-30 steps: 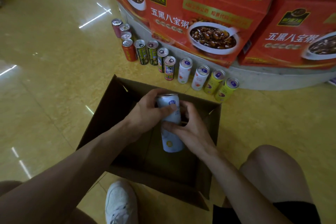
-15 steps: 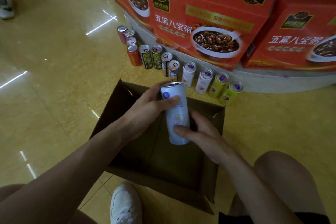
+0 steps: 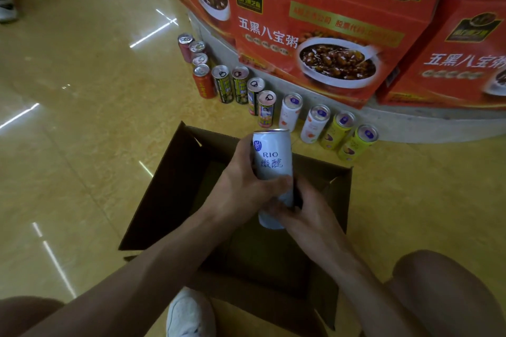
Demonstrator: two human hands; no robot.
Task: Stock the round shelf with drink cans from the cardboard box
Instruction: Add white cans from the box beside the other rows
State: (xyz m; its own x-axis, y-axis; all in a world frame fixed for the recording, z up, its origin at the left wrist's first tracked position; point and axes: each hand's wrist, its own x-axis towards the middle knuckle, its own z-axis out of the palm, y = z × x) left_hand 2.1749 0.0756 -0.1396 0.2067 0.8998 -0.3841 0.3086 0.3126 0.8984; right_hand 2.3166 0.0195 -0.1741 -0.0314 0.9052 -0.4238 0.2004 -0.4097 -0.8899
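Glossy amber floor tiles (image 3: 82, 123) spread left of and in front of the red gift cartons (image 3: 315, 22) — white streaks of reflected light (image 3: 153, 33) lie left of the cartons, a pale shoe (image 3: 5, 8) farther left still.

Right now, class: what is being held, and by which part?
A white RIO can: the left hand grips its middle, the right hand its lower end.

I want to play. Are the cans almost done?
Probably nearly. Done: a row of colourful drink cans stands on the floor along the grey round shelf base. In hand: left hand and right hand grip a white RIO can over the brown cardboard box. Left: placing it; no others show inside.
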